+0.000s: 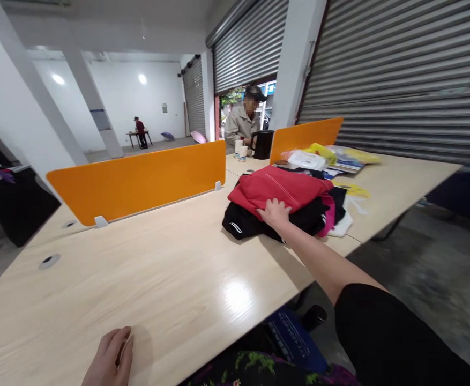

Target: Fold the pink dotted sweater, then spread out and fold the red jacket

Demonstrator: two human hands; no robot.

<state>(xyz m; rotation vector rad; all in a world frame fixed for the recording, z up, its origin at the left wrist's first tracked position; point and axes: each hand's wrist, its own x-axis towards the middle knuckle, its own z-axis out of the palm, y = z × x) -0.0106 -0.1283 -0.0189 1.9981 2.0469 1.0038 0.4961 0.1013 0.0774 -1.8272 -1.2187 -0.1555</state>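
A pile of folded clothes lies on the light wooden desk [146, 279], with a red garment [278, 187] on top of a black garment [246, 222] that has white stripes. My right hand [275, 213] reaches out and rests on the front edge of the red garment, fingers spread over it. Pink [328, 214] and white cloth stick out at the pile's right side. My left hand [110, 359] lies flat on the desk's near edge, holding nothing.
Orange dividers [138, 179] run along the desk's middle. A person [240, 123] sits beyond them by a black kettle [262, 143] and cups. Plastic bags and papers [339, 156] lie at the far right. Another person stands far back. Roller shutters line the right wall.
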